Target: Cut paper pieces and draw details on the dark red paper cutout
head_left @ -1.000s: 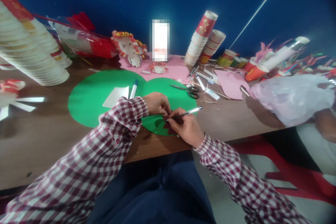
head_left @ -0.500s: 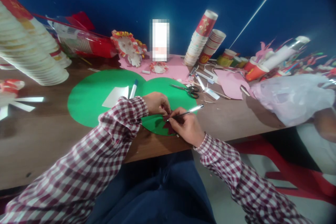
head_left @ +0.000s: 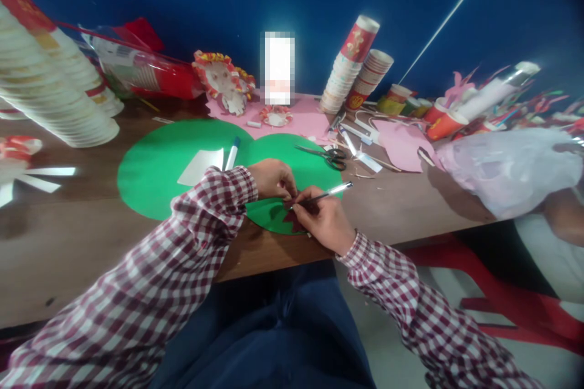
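Observation:
My right hand [head_left: 326, 219] is closed round a pen [head_left: 335, 189], its silver end pointing up to the right. The pen's other end meets a dark red paper piece [head_left: 293, 222] with a jagged outline. Fingers of my left hand [head_left: 274, 179] pinch the upper part of that red piece, right beside my right fingertips. Both hands are over the near edge of a green paper sheet [head_left: 159, 152] made of two rounded lobes. On the green sheet lie a white paper piece [head_left: 201, 165], a blue-capped marker [head_left: 232, 154] and black-handled scissors [head_left: 335, 159].
Tall stacks of paper cups [head_left: 68, 85] lean at the left. More stacked cups [head_left: 349, 67] stand at the back. Pink paper [head_left: 399, 144] lies to the right, near a translucent plastic bag [head_left: 511, 164]. Part of another person [head_left: 563, 219] shows at the right edge, by a red chair [head_left: 449, 261].
Almost nothing differs. The pen's silver end has shifted very slightly left, while both hands stay at the dark red paper piece.

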The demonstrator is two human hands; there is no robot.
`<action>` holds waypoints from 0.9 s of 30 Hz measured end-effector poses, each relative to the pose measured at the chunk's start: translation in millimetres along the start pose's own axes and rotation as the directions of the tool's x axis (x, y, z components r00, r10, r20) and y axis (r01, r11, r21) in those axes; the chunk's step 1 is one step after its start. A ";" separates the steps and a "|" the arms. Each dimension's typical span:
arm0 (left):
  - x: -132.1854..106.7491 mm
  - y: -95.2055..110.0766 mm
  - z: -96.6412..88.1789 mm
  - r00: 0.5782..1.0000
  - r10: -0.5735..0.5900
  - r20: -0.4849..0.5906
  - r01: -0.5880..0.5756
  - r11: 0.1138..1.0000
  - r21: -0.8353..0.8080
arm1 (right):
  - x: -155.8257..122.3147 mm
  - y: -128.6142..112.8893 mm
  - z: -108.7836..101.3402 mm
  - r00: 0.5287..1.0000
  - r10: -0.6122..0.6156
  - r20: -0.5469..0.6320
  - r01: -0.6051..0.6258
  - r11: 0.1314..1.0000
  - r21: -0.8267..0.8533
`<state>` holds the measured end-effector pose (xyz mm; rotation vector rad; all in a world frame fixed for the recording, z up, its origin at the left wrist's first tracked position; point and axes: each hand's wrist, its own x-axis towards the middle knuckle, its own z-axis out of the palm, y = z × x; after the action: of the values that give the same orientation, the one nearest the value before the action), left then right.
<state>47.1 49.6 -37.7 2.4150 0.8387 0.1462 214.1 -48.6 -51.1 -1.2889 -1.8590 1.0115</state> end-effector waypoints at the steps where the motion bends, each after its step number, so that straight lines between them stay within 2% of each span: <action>1: -0.1 0.1 -0.1 1.000 0.000 -0.003 0.000 1.000 0.000 | 0.0 0.0 0.0 1.000 0.004 0.004 -0.004 1.000 0.006; 11: 0.1 -0.3 -0.6 1.000 0.010 -0.006 -0.010 1.000 -0.004 | -0.9 -3.0 -2.3 0.998 0.018 0.052 -0.021 0.998 0.051; 17: -0.3 0.4 -0.4 1.000 -0.007 -0.006 0.007 1.000 -0.010 | -0.2 -2.2 -1.7 1.000 0.011 0.006 -0.011 1.000 0.020; 27: -1.4 1.7 -1.4 1.000 -0.007 0.001 0.007 1.000 -0.019 | -0.8 -2.0 -2.8 0.998 0.022 0.053 -0.025 0.997 0.069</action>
<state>46.5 48.3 -35.5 2.3936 0.8418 0.1500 215.8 -49.1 -48.1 -1.2574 -1.8348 1.1218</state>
